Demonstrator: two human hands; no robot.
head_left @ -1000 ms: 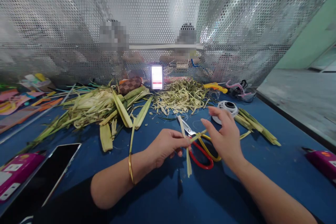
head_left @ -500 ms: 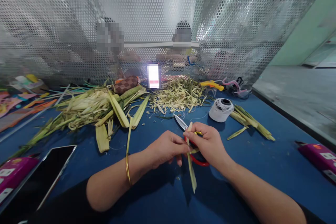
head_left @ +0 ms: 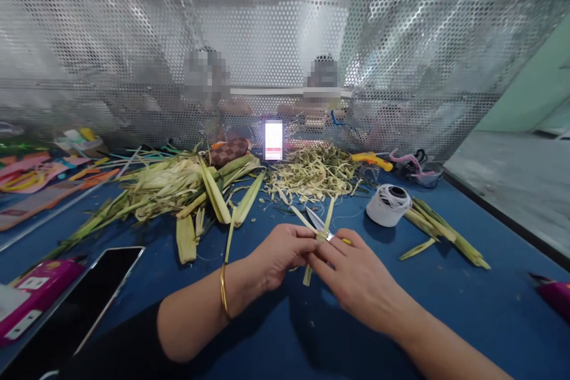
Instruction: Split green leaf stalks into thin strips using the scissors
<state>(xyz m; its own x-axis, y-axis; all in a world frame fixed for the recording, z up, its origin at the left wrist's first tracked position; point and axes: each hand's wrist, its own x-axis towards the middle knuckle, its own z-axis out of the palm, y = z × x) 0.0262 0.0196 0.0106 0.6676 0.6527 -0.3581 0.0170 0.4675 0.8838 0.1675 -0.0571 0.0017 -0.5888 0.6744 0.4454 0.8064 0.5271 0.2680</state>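
My left hand (head_left: 285,252) is closed in a pinch on pale green leaf strips (head_left: 330,217), which cross each other at my fingertips. One end sticks up to the right, another to the upper left, and a short tail hangs below. Close against it, my right hand (head_left: 354,273) has its fingers pressed together on the same strips, partly hiding them. Under the hands lies a pair of scissors (head_left: 314,218); its blades show, but its handles are mostly covered.
On the blue table (head_left: 249,338), a leaf pile (head_left: 164,181) lies left, shredded strips (head_left: 316,172) behind. A white thread spool (head_left: 387,206) and stalks (head_left: 449,234) are right. A phone (head_left: 93,303) lies front left. Behind a perforated screen (head_left: 267,29) are people.
My right hand has come in from apart on the right to meet my left hand at the strips. The strips have turned, with two ends now pointing up. The camera view has shifted.
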